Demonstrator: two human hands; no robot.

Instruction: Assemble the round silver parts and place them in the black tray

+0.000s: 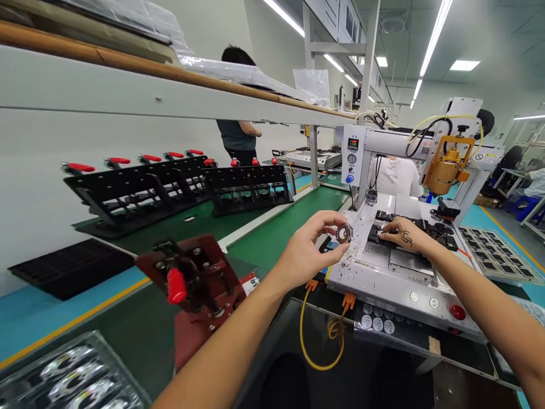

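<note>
A small round ring-shaped part (344, 233) is pinched between the thumb and fingers of my left hand (313, 247), held up at the left edge of the white machine (383, 284). My right hand (402, 234) reaches onto the black fixture (430, 233) on the machine bed. Its fingers are pressed together at the fixture's left part, and whatever they grip is too small to name. Above and to the right of the fixture hangs a gold-coloured machine head (443, 170).
A dark red clamp jig (208, 284) stands left of my left forearm. Black racks with red handles (145, 196) line the green conveyor (281, 227). Trays of parts lie at the lower left (76, 375) and right (500, 253). Yellow cable (303, 341) hangs in front. Other people stand behind.
</note>
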